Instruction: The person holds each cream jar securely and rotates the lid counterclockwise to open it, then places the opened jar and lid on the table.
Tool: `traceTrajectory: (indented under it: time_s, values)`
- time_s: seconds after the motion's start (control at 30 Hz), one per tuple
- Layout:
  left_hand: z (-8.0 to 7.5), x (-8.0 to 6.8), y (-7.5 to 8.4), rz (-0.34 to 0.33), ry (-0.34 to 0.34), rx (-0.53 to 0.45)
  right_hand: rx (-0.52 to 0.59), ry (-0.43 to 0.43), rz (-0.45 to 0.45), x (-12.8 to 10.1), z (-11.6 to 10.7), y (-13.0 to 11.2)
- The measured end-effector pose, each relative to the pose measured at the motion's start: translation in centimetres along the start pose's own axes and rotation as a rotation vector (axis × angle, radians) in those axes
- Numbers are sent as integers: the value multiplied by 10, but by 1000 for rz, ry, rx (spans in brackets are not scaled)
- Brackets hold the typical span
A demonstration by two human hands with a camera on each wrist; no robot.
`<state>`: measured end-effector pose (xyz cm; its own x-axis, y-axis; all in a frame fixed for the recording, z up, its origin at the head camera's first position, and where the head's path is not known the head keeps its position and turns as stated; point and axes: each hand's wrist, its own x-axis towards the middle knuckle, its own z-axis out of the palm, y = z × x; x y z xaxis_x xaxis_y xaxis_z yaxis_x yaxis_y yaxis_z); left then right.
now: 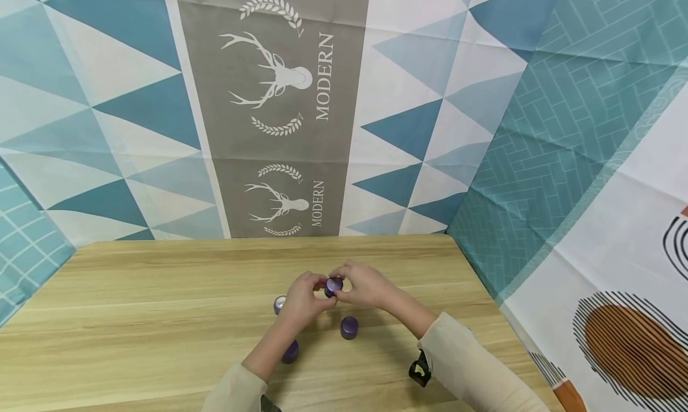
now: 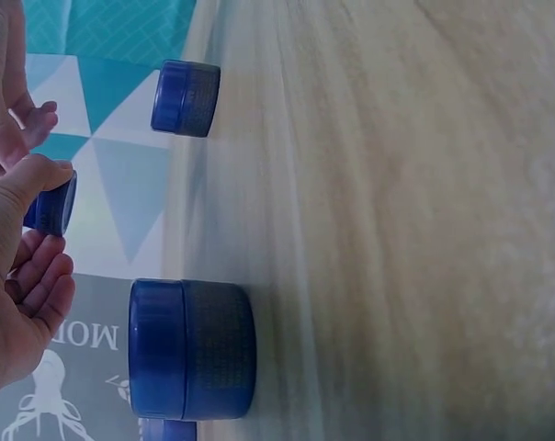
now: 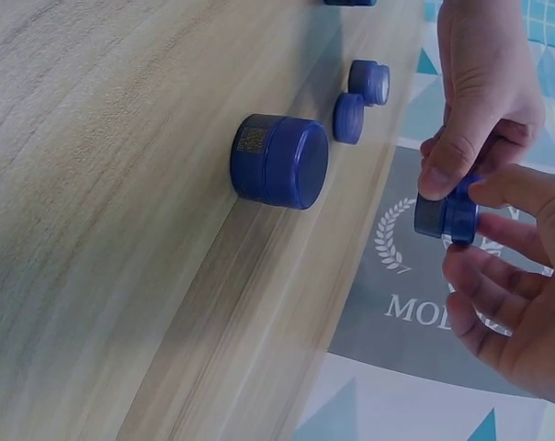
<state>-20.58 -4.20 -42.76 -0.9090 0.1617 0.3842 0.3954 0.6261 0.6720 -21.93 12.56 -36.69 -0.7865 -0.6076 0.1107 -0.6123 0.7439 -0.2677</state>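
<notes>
Both hands meet over the middle of the wooden worktop (image 1: 161, 292), and between them sits one small purple jar (image 1: 334, 286), held up off the surface. The left hand (image 1: 303, 301) has its fingers (image 3: 457, 138) curled round the jar's body, thumb pressed to its side, while the right hand (image 1: 365, 283) pinches the lid end with thumb and fingertips, the other fingers loosely spread below. Whether the lid is seated or already part-way loose I can't honestly tell; the wrist view is too soft there.

Three more jars of the same kind stand on the worktop close by: one just left of the hands (image 1: 279, 304), one under the left forearm (image 1: 291, 351), one near the right wrist (image 1: 349, 327). A black clip-like thing (image 1: 420, 371) lies by the right sleeve.

What worries me is the grip itself. The jar is small and smooth, and it is held by fingertips alone, so a hard twist could pop it out and send it rolling toward the worktop edge. The forearms also hover right above the standing jars; a dropped elbow or a sweep of the sleeve would likely knock one over. A lid coming free suddenly could skitter away too.
</notes>
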Motion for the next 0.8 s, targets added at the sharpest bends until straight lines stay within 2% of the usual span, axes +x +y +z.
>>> traceTrajectory:
  time_s: [0.43,0.7,0.8]
  values:
    - [0,0,-2,-3,-4,8,27,7,80,0,0,0]
    - [1,0,0,9,1,5,5,5,12,-1,0,0]
    - [1,0,0,7,-3,10,8,1,15,-2,0,1]
